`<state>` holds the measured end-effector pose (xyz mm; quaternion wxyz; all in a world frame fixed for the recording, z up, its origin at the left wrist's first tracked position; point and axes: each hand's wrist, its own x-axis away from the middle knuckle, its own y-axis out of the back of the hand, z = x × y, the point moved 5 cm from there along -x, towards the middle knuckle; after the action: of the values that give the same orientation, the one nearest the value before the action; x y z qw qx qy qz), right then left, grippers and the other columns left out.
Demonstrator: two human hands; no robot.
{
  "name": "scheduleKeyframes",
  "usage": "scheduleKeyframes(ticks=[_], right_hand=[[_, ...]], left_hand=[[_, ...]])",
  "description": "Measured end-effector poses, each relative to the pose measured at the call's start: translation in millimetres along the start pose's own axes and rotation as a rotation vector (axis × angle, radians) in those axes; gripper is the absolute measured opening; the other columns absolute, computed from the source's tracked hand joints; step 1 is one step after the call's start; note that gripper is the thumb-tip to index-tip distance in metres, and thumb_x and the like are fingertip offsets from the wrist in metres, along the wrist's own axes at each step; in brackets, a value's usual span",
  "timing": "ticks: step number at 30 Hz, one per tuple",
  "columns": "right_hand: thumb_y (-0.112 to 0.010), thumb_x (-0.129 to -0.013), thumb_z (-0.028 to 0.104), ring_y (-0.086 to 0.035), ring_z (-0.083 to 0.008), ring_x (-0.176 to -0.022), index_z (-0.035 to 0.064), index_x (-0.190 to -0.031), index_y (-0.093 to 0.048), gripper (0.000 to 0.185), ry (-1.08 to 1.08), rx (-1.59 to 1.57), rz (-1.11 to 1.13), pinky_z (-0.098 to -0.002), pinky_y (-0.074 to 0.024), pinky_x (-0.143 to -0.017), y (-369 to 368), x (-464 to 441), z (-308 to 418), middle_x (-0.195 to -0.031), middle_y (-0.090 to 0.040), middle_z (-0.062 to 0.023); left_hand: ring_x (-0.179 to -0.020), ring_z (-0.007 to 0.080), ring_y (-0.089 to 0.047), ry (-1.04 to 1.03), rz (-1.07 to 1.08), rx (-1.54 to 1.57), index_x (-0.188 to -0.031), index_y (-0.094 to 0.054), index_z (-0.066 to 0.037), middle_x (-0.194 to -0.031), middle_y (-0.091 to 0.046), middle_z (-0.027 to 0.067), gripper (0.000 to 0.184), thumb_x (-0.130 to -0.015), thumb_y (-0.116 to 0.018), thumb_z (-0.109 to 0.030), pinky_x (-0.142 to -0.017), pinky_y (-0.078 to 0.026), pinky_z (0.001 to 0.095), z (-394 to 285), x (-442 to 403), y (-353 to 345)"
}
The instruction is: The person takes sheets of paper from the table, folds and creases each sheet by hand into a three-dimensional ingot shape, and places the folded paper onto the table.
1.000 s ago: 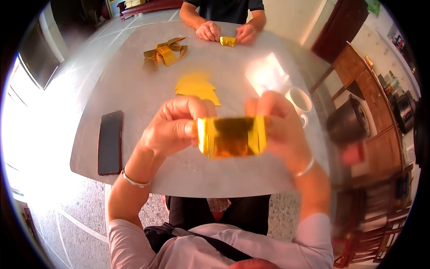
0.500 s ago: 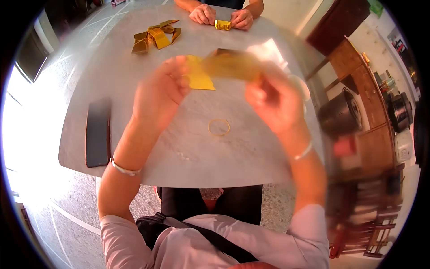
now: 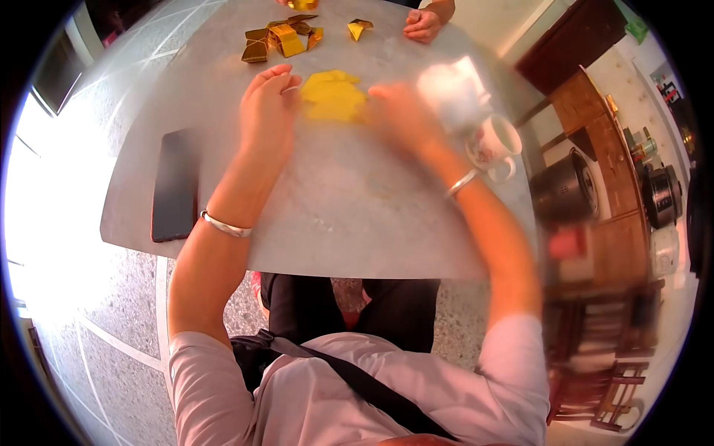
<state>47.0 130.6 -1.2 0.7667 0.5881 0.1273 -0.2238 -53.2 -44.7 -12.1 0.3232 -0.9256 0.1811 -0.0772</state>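
A small stack of yellow paper [image 3: 332, 97] lies on the table between my hands, its edges uneven and slightly blurred. My left hand [image 3: 269, 111] is just left of it, fingers curled closed. A thin pale line shows at its fingertips, too small to name. My right hand [image 3: 405, 115] is at the right edge of the paper, smeared by motion, so its fingers and anything in them cannot be made out.
Folded gold paper pieces [image 3: 286, 39] lie at the far left, and another gold piece [image 3: 359, 30] sits near a co-worker's hand [image 3: 422, 26]. A phone [image 3: 176, 186] lies at the left. A mug [image 3: 494, 143] and a bright white object [image 3: 452, 89] stand right.
The paper held up between both hands is now down on the table. My right hand has moved left and away from it. The rubber band no longer shows on the table. The co-worker's hands have parted.
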Motion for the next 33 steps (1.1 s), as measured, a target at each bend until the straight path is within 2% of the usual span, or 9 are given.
scheduleKeyframes(ticks=[3,9,12,15,18,21,24,33], right_hand=[[-0.066,-0.075,0.029,-0.054,-0.0239,-0.085,0.0060,-0.088,-0.064,0.027,0.021,0.179,0.159,-0.0327,-0.0451,-0.074,-13,0,3,-0.092,-0.055,-0.0080],[-0.064,-0.075,0.022,-0.054,-0.0253,-0.074,0.0039,-0.076,-0.060,0.019,0.015,-0.071,0.004,-0.0340,-0.0440,-0.067,-3,14,8,-0.079,-0.054,-0.0090],[-0.062,-0.077,0.018,-0.054,-0.0222,-0.064,0.0013,-0.076,-0.060,0.017,0.019,-0.156,-0.063,-0.0321,-0.0423,-0.060,2,18,5,-0.070,-0.056,-0.0094],[-0.061,-0.079,0.017,-0.050,-0.0172,-0.056,-0.0007,-0.077,-0.060,0.018,-0.055,-0.396,-0.095,-0.0295,-0.0396,-0.055,17,24,5,-0.064,-0.057,-0.0094],[-0.059,-0.081,0.016,-0.047,-0.0131,-0.053,-0.0013,-0.080,-0.060,0.018,-0.057,-0.416,-0.081,-0.0270,-0.0382,-0.052,26,24,5,-0.062,-0.057,-0.0082],[-0.058,-0.082,0.015,-0.047,-0.0126,-0.054,-0.0016,-0.080,-0.059,0.017,0.008,-0.457,-0.117,-0.0268,-0.0384,-0.053,27,25,2,-0.062,-0.056,-0.0074],[-0.057,-0.083,0.015,-0.047,-0.0137,-0.054,-0.0016,-0.081,-0.059,0.017,0.050,-0.441,-0.162,-0.0273,-0.0385,-0.053,29,25,2,-0.063,-0.056,-0.0085],[-0.056,-0.083,0.014,-0.048,-0.0162,-0.051,-0.0022,-0.079,-0.058,0.017,-0.093,-0.453,-0.147,-0.0301,-0.0377,-0.051,37,25,0,-0.060,-0.056,-0.0102]], left_hand=[[-0.068,0.0117,-0.047,-0.021,0.016,-0.027,-0.104,-0.049,-0.001,-0.086,-0.053,0.0074,0.020,-0.085,-0.045,-0.006,-0.061,-0.041,0.0243,0,-3,1],[-0.067,0.0108,-0.048,-0.038,0.011,-0.092,-0.104,-0.051,0.000,-0.085,-0.054,0.0066,0.020,-0.085,-0.047,-0.007,-0.059,-0.040,0.0232,2,-3,1],[-0.065,0.0098,-0.048,-0.054,0.061,-0.314,-0.104,-0.053,-0.001,-0.085,-0.055,0.0055,0.022,-0.085,-0.051,-0.011,-0.058,-0.040,0.0222,-1,0,-5],[-0.067,0.0089,-0.048,-0.042,0.103,-0.533,-0.102,-0.057,-0.002,-0.087,-0.056,0.0044,0.022,-0.084,-0.056,-0.015,-0.059,-0.040,0.0217,1,14,-23],[-0.073,0.0167,-0.058,-0.222,0.200,-0.969,-0.096,-0.060,-0.002,-0.088,-0.057,0.0062,0.020,-0.080,-0.058,-0.016,-0.070,-0.047,0.0284,4,17,-31],[-0.075,0.0194,-0.058,-0.451,0.236,-1.124,-0.093,-0.062,-0.003,-0.091,-0.056,0.0075,0.020,-0.077,-0.061,-0.016,-0.072,-0.046,0.0315,9,11,-30],[-0.076,0.0202,-0.056,-0.444,0.262,-1.206,-0.097,-0.061,-0.005,-0.092,-0.056,0.0086,0.026,-0.073,-0.063,-0.014,-0.072,-0.046,0.0324,10,12,-31],[-0.076,0.0185,-0.053,-0.524,0.246,-1.114,-0.101,-0.060,-0.013,-0.091,-0.054,0.0073,0.026,-0.075,-0.061,-0.011,-0.072,-0.044,0.0313,7,24,-40]])
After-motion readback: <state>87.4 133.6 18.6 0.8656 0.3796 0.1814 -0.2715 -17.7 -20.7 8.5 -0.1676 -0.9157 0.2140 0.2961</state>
